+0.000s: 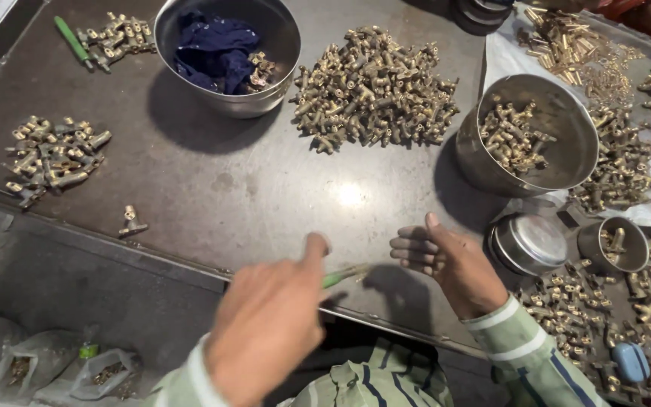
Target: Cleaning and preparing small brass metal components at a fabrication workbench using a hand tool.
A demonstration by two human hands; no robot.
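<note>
My left hand is blurred near the table's front edge and is closed around a green-handled tool whose tip points right. My right hand hovers just right of the tool's tip with its fingers loosely curled; whether it holds a small part I cannot tell. A big pile of small brass fittings lies on the dark metal table beyond both hands. A single brass fitting lies alone at the left front.
A steel bowl with a dark blue cloth stands at the back. Another steel bowl of fittings sits right. Smaller tins and more fittings crowd the right side. A small heap lies left. Plastic bags sit below.
</note>
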